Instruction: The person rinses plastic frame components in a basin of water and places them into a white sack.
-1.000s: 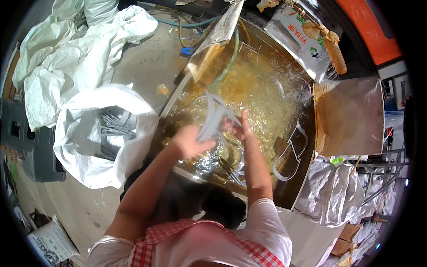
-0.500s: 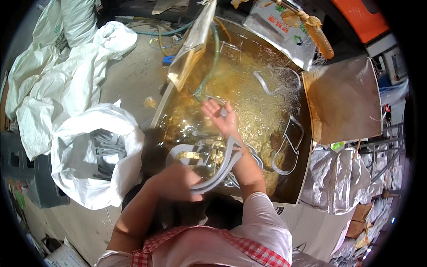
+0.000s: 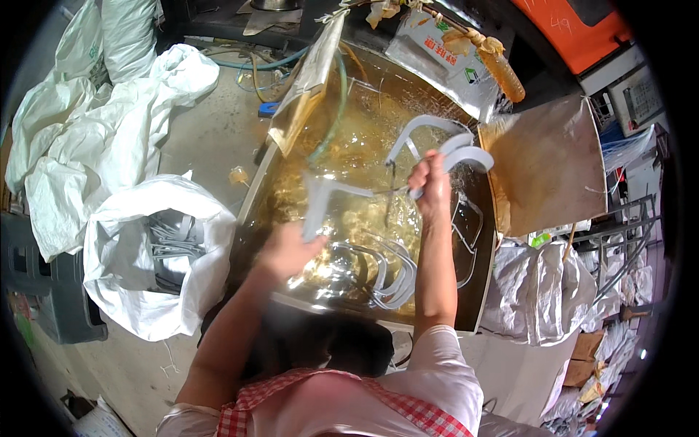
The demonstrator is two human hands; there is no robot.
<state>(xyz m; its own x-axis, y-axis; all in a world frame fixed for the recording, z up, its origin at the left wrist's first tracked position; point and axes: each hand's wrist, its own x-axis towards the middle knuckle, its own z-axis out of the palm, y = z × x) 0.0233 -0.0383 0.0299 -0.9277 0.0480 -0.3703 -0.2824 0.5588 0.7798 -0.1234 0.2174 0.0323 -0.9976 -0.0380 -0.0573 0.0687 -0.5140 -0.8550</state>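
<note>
In my right hand, closed in a fist over the water tub, is a cluster of curved grey plastic pieces with thin runners. My left hand, a little blurred, grips the lower end of an angled grey plastic piece nearer the tub's left side. A thin strip runs from that piece toward my right hand; whether the two are joined I cannot tell. Below them, several curved grey pieces lie in the tub of yellowish water, near its front wall. Another thin grey loop lies along the right wall.
Left of the tub stands a white woven sack with several grey pieces in it. White sacks are heaped behind it. A green hose hangs into the water. Brown boards lean at the right edge, beside silvery sacks.
My right hand has gone from an open palm to a fist around grey pieces, moving right. The pieces have been lifted away from near my body; my left hand has risen slightly.
</note>
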